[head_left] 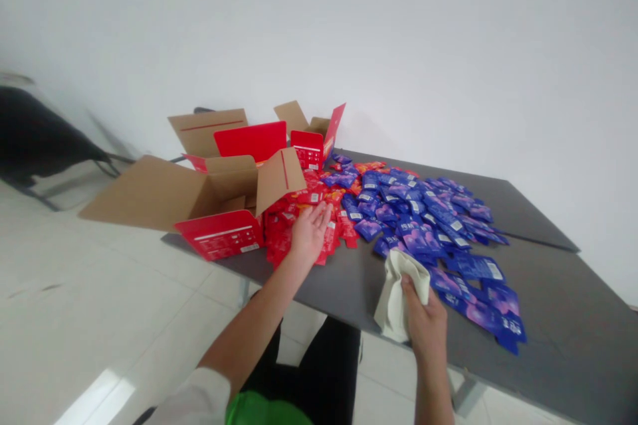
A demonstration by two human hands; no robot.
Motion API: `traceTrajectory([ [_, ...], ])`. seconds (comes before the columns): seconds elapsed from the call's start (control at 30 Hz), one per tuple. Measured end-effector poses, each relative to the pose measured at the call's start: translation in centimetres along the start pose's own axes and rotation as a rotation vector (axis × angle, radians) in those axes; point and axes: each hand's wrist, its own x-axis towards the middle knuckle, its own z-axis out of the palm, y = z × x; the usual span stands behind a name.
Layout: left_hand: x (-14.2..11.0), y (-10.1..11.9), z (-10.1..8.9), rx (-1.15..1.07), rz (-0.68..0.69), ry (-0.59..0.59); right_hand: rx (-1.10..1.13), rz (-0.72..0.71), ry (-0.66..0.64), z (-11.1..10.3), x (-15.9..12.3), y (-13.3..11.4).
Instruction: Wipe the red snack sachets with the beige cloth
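My left hand (pixel 310 232) lies open, palm down, on a heap of red foil sachets (pixel 304 226) at the middle of the table. A large spread of blue-purple sachets (pixel 419 212) fans out to its right. My right hand (pixel 423 322) grips a crumpled cream cloth (pixel 397 295) at the near edge of that spread. The cloth's lower part hangs close to the grey tabletop (pixel 543 285). Directly behind the red heap stands an open cardboard box (pixel 219 196) with a red printed side, its flaps spread outward.
A second open cardboard box with red panels (pixel 304 129) stands behind the first, near the white wall (pixel 379 33). A dark chair (pixel 40 136) stands at the far left on the pale tiled floor (pixel 100 292). Below the table are my dark trousers (pixel 323 358) and a green item (pixel 264 410).
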Motion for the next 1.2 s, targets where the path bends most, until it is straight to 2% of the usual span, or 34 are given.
traceTrajectory([
  [0.1, -3.7, -0.5, -1.4, 0.079, -0.068, -0.086, 0.005, 0.002, 0.005, 0.0, 0.0, 0.1],
  [0.2, -7.9, -1.4, -4.2, 0.316, -0.122, -0.198, 0.021, -0.010, 0.008, 0.1, 0.0, 0.2],
  [0.37, -13.3, -2.5, -10.1, 0.707, -0.231, -0.561, 0.054, -0.037, 0.010, 0.2, -0.1, 0.5],
  [0.43, -14.9, -2.5, -12.1, 0.852, -0.276, -0.646, 0.056, -0.044, 0.002, 0.2, -0.2, 0.5],
  [0.57, -17.2, -2.3, -15.1, 1.059, -0.379, -0.679, 0.052, -0.040, -0.005, 0.1, -0.2, 0.4],
  [0.7, -18.5, -2.2, -16.4, 1.242, -0.434, -0.704, 0.081, -0.049, 0.005, 0.2, -0.3, 0.4],
  [0.77, -18.6, -2.2, -15.8, 1.336, -0.407, -0.775, 0.097, -0.053, -0.004, 0.3, -0.3, 0.3],
  [0.83, -18.4, -2.0, -14.2, 1.401, -0.326, -0.837, 0.102, -0.055, -0.015, 0.2, -0.3, 0.1],
  [0.97, -16.1, -2.0, -8.5, 1.376, -0.002, -0.853, 0.108, -0.071, -0.018, 0.1, -0.4, -0.4],
  [1.03, -14.0, -2.5, -5.0, 1.312, 0.179, -0.838, 0.115, -0.082, -0.025, 0.0, -0.5, -0.5],
  [1.13, -9.4, -3.9, 0.2, 1.264, 0.359, -0.788, 0.124, -0.113, -0.032, -0.1, -0.6, -0.4],
  [1.2, -5.6, -5.2, 3.4, 1.514, 0.507, -0.748, 0.133, -0.140, -0.036, -0.1, -0.6, -0.3],
])
